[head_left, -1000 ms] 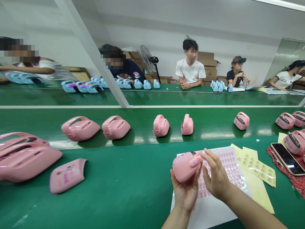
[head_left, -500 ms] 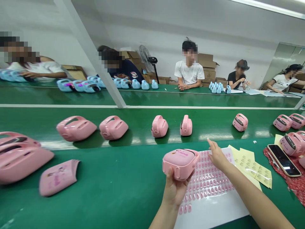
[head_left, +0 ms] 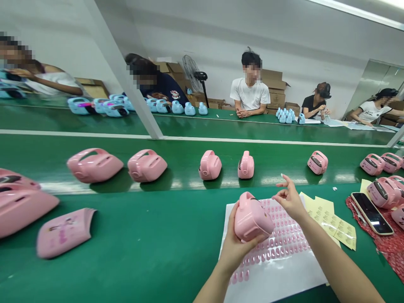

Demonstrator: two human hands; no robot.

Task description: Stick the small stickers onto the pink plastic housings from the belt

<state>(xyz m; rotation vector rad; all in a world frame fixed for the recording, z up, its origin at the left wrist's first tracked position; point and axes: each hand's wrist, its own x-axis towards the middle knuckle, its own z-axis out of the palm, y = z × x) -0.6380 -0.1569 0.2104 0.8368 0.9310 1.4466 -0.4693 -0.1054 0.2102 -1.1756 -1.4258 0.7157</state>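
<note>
- My left grip (head_left: 235, 248) is closed round the pink case (head_left: 252, 219), held tilted just above the sticker sheet (head_left: 284, 265), low and right of centre in the frame.
- My right grip (head_left: 288, 200) hovers just right of the case, thumb and fingers pinched shut, forefinger raised. Whether a sticker sits in the pinch is too small to tell.
- As I judge it, doing this well means a steady case in the left palm, its face turned to the right fingers, my thumb off that face, and a slow, square approach.
- The sheet lies flat on the green surface (head_left: 142, 252), its rows of pink stickers partly hidden by the case.
- Right of it lie yellow label sheets (head_left: 334, 219), then a phone (head_left: 372, 212) on a red cloth (head_left: 391, 248); a careless right forearm could brush them.
- Above my hands, a row of pink cases (head_left: 210, 165) stands on the belt, near the right fingertips.
- A pink panel (head_left: 63, 231) lies lower left, well apart.
- Other people sit at the far bench, upper frame, clear of me.
</note>
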